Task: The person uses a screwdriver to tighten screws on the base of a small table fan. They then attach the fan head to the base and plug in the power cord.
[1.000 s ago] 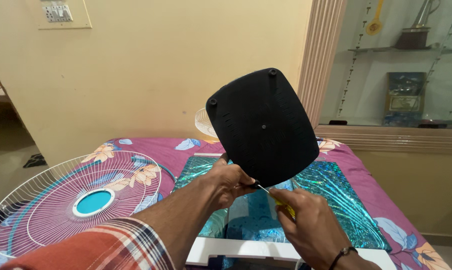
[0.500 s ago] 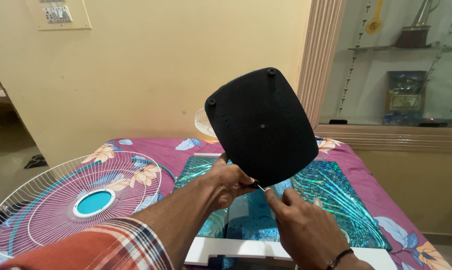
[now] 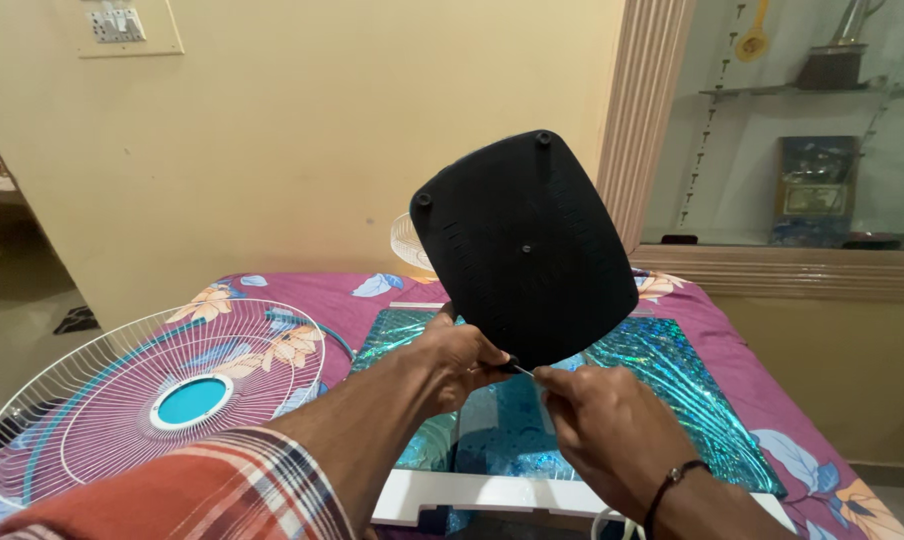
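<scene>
Two hands raised over a bed, working at one black plate. Left hand [image 3: 459, 358] clamped on the lower edge of the black base plate [image 3: 525, 248], tilting it up with its underside toward the camera; round feet visible at its upper corners, a small hole at its middle. Right hand [image 3: 604, 432] just beside, fingers pinched together on a thin metal shaft [image 3: 524, 370] whose tip meets the plate's bottom corner, right by the left thumb; handle hidden inside the fist, so cannot tell what tool. Plaid sleeve [image 3: 187, 490] on the left arm, dark band [image 3: 669, 481] on the right wrist.

Below, a magenta bedsheet [image 3: 312, 296] printed with flowers and leaves. On it, at the left, a white wire fan guard [image 3: 122, 385] lying flat, teal disc at its centre. Under the hands, a shimmering teal sheet [image 3: 672, 375] spread out, a white foam piece [image 3: 472, 496] at its near edge. Behind the plate, part of a second white wire guard [image 3: 408, 245], mostly hidden.

Beyond, a plain cream wall [image 3: 302, 130] with a switch panel [image 3: 117, 22] top left. To the right, a ribbed pinkish frame [image 3: 644, 110] around a glass cabinet [image 3: 822, 130] with shelves, a trophy and a framed picture inside. Dim doorway at far left.
</scene>
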